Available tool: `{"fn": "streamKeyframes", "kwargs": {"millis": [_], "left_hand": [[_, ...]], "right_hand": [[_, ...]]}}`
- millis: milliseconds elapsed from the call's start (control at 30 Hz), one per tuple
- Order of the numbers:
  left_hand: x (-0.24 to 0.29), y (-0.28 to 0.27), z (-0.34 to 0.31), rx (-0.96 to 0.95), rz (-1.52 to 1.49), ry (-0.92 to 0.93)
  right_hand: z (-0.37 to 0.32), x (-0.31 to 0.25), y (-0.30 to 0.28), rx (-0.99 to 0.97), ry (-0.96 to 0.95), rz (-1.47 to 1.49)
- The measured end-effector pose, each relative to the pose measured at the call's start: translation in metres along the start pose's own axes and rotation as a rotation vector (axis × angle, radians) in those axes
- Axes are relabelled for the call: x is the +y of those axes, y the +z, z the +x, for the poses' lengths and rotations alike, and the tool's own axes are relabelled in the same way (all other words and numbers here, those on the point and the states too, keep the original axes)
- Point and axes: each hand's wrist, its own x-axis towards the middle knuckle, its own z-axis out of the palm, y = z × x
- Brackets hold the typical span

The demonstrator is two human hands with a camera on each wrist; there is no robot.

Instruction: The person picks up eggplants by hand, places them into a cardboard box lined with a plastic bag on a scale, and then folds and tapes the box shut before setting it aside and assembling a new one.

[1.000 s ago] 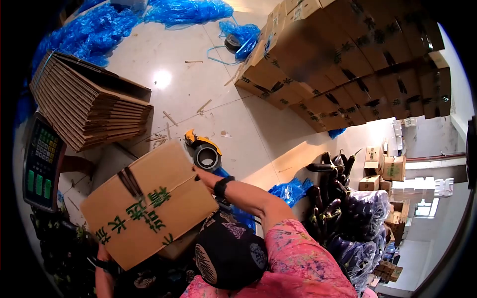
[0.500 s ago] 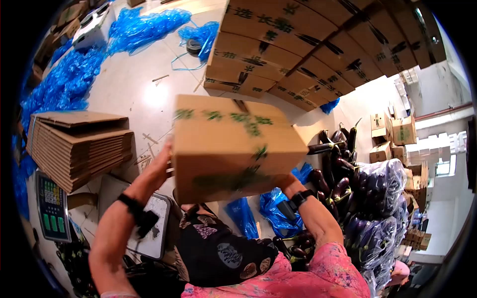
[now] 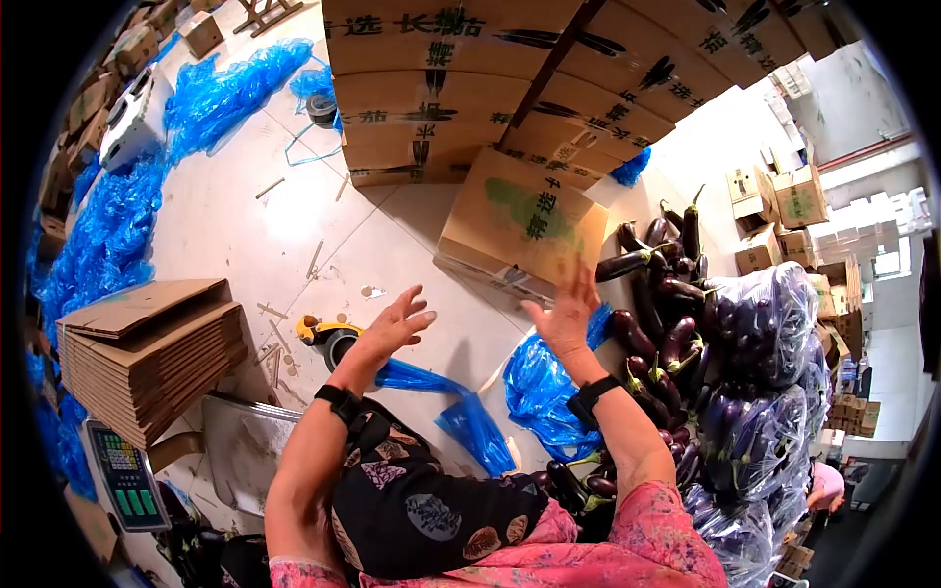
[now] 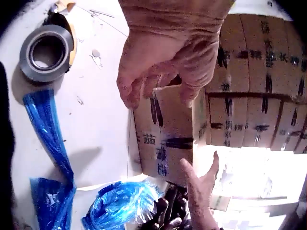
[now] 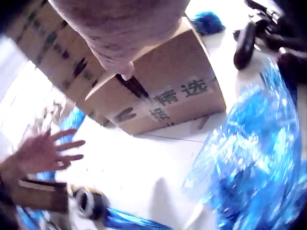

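Observation:
A closed cardboard box (image 3: 510,220) with green and dark print sits tilted-looking on the floor, right in front of the stacked boxes. My right hand (image 3: 570,318) is at its near side, fingers straight and spread, overlapping the box edge in the head view. Apart from the box, my left hand (image 3: 397,325) hangs over the floor with its fingers extended and nothing in them. The right wrist view also shows that left hand (image 5: 43,152) spread wide, away from the box (image 5: 168,91). Below the left hand lies a yellow tape dispenser (image 3: 316,331) with a blue plastic strip trailing from it.
Stacked printed boxes (image 3: 431,108) rise at the back. Eggplants (image 3: 676,333) and bagged eggplants (image 3: 755,412) lie at the right. Blue plastic (image 3: 549,387) is crumpled nearby. Flattened cartons (image 3: 147,363), a scale display (image 3: 127,480) and its metal platform (image 3: 250,446) are at the left.
Both hands carried the box from the left across to the stack. It is now down on the floor there, the left hand has let go and drawn back, and the right hand's fingers have straightened.

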Motion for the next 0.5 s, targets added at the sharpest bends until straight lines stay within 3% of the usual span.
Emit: {"fn": "streamKeyframes", "kwargs": {"millis": [100,200,500], "left_hand": [[-0.019,-0.012,-0.011,0.032,-0.067,-0.101],[-0.030,-0.022,-0.030,0.090,-0.113,-0.157],[-0.061,-0.041,-0.117,0.249,-0.352,-0.081]], "right_hand": [[0.020,-0.019,0.009,-0.150,-0.150,-0.079],[0.033,0.004,0.050,-0.025,-0.059,-0.151],[0.036,0.038,0.053,-0.078,-0.104,-0.235]]}}
